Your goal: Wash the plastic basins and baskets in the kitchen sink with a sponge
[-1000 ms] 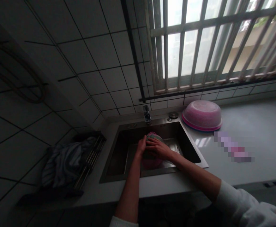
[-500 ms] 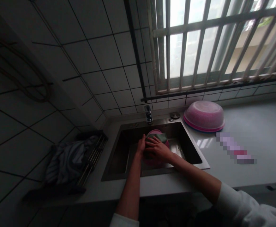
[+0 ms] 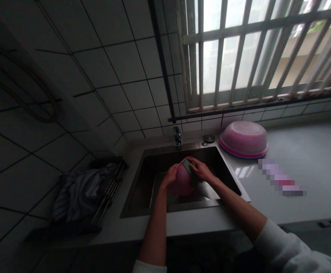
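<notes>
Inside the sink (image 3: 138, 189) a pink colander (image 3: 184, 182) with a holed wall is tilted, its outer side turned toward me. My left hand (image 3: 171, 176) grips it at the left side. A green cloth (image 3: 188, 167) lies over the colander's upper right side, and my right hand (image 3: 200, 169) is closed on it, pressing it against the wall. The fingertips of the right hand are partly hidden behind the cloth and the rim.
A faucet (image 3: 177, 136) stands behind the sink, with a round drain strainer (image 3: 209, 138) to its right. Upturned pink basins (image 3: 243, 138) sit on the right of the counter (image 3: 304, 151). At left, a striped cloth (image 3: 81, 193) lies by a metal rack (image 3: 110, 193).
The colander has been turned so its holed outer wall faces me. My right hand has moved right with the cloth, from across the front to the colander's right side.
</notes>
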`<state>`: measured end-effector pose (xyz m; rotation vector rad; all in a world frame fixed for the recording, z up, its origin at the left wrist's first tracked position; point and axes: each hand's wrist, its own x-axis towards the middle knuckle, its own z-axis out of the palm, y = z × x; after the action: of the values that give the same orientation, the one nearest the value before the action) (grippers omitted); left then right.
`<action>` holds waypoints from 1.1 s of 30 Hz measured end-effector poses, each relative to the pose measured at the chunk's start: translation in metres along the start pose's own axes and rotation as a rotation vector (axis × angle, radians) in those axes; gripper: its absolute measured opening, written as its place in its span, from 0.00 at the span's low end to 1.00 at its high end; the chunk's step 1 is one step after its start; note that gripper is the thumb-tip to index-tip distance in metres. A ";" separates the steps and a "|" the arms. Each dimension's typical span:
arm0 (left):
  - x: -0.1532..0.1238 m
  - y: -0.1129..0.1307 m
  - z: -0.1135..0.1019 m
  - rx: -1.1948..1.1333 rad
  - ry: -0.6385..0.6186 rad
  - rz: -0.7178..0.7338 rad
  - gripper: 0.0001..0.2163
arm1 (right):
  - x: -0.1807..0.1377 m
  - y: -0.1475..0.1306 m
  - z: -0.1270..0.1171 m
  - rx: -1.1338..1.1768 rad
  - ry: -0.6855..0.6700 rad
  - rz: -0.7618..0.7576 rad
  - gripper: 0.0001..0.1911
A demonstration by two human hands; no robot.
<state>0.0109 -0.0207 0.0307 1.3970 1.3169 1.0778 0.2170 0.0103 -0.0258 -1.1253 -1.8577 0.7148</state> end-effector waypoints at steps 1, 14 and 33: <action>0.002 0.000 -0.002 0.002 0.024 0.004 0.10 | -0.002 -0.005 0.002 -0.029 -0.017 -0.011 0.24; 0.005 -0.011 0.001 -0.211 0.357 -0.225 0.29 | -0.002 -0.037 -0.009 -0.129 -0.082 -0.280 0.22; 0.003 -0.011 -0.003 -0.168 0.423 -0.182 0.40 | 0.008 -0.010 -0.016 0.031 0.166 -0.004 0.26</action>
<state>0.0058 -0.0175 0.0210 0.9339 1.5753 1.3704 0.2244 0.0141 -0.0074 -1.1264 -1.7037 0.6267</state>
